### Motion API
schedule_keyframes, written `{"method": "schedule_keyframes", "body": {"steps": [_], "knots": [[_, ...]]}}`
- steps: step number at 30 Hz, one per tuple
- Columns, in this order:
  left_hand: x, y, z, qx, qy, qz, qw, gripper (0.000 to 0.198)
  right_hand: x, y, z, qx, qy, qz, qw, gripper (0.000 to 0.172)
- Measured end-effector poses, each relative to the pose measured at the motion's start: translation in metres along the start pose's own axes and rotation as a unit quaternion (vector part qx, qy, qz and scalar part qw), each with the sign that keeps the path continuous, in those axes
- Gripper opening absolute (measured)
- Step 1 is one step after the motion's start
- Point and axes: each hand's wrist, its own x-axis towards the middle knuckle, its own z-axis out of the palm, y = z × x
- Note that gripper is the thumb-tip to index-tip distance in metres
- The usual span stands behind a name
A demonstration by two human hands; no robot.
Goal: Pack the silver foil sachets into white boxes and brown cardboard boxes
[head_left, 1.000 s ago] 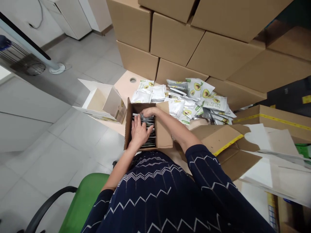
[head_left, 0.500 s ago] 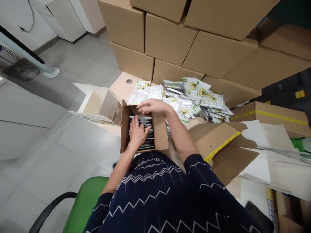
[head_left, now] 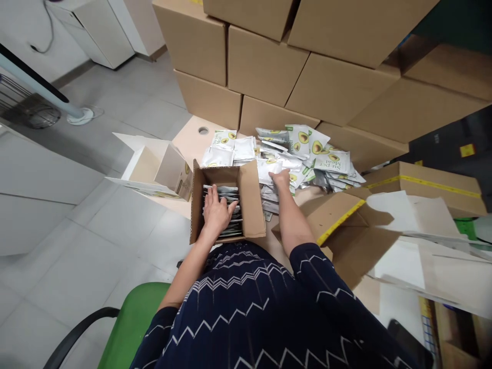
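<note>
My left hand (head_left: 217, 210) rests inside an open cardboard box (head_left: 253, 205), its fingers stretched out flat over a row of sachets (head_left: 232, 224) standing on edge. Right of the box, my right hand (head_left: 282, 179) is at a loose pile of white and silver sachets printed with avocados. Its fingers are curled in at the edge of one white sachet (head_left: 268, 168), pinching it; the fingertips are partly hidden. More sachets (head_left: 300, 141) lie heaped behind that hand, and a small stack of sachets (head_left: 243, 147) lies just behind the box.
An open white carton (head_left: 161, 163) stands left of the box. Large cardboard boxes (head_left: 265, 66) are stacked behind the table. On the right are an open cardboard box with yellow tape (head_left: 346, 225) and flat white cartons (head_left: 434, 256). A green chair (head_left: 134, 318) is at lower left.
My right hand has moved from above the back of the box, rightward to the sachet pile, and closed on a sachet. My left hand stays on the sachets in the box.
</note>
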Motion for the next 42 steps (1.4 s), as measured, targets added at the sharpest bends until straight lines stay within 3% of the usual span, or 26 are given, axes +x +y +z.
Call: {"method": "schedule_keyframes", "body": {"steps": [3, 7, 9, 12, 15, 17, 20, 23, 25, 27, 32, 36, 42], "knots": [[0.000, 0.000, 0.000, 0.000, 0.001, 0.001, 1.000, 0.050, 0.007, -0.003, 0.005, 0.059, -0.044, 0.009, 0.997, 0.060], [-0.001, 0.000, 0.001, 0.001, -0.003, 0.004, 1.000, 0.051, 0.012, -0.016, -0.006, 0.102, -0.069, -0.032, 0.992, 0.034], [-0.001, 0.000, 0.001, 0.000, 0.000, 0.005, 1.000, 0.052, 0.008, -0.024, -0.020, 0.112, -0.044, -0.080, 0.989, 0.031], [-0.001, -0.001, 0.003, -0.009, 0.008, 0.008, 1.000, 0.053, -0.007, -0.034, -0.050, 0.120, 0.058, -0.172, 0.976, 0.030], [-0.001, -0.002, 0.004, -0.013, 0.010, 0.009, 1.000, 0.054, -0.030, -0.045, -0.088, 0.190, 0.140, -0.283, 0.930, 0.033], [-0.001, -0.002, 0.005, -0.013, 0.010, 0.007, 1.000, 0.054, -0.050, -0.052, -0.114, 0.259, 0.146, -0.368, 0.881, 0.039], [-0.002, -0.002, 0.006, -0.017, 0.013, 0.006, 1.000, 0.053, -0.086, -0.059, -0.144, 0.327, 0.088, -0.484, 0.807, 0.042], [-0.002, -0.002, 0.006, -0.018, 0.013, 0.006, 1.000, 0.051, -0.123, -0.065, -0.158, 0.286, -0.026, -0.565, 0.774, 0.037], [-0.002, -0.002, 0.006, -0.014, 0.013, 0.006, 1.000, 0.051, -0.145, -0.072, -0.157, 0.190, -0.094, -0.597, 0.774, 0.030], [-0.003, -0.002, 0.006, -0.009, 0.015, 0.006, 1.000, 0.051, -0.161, -0.083, -0.150, 0.072, -0.119, -0.603, 0.785, 0.024], [-0.003, -0.001, 0.006, -0.006, 0.012, 0.003, 1.000, 0.055, -0.183, -0.114, -0.119, -0.139, -0.067, -0.576, 0.803, 0.031], [-0.004, -0.001, 0.005, -0.009, 0.011, 0.000, 1.000, 0.053, -0.181, -0.129, -0.090, -0.214, -0.092, -0.587, 0.776, 0.033], [-0.004, 0.000, 0.004, -0.010, 0.005, -0.007, 1.000, 0.053, -0.149, -0.144, -0.040, -0.213, -0.173, -0.589, 0.760, 0.028]]}}
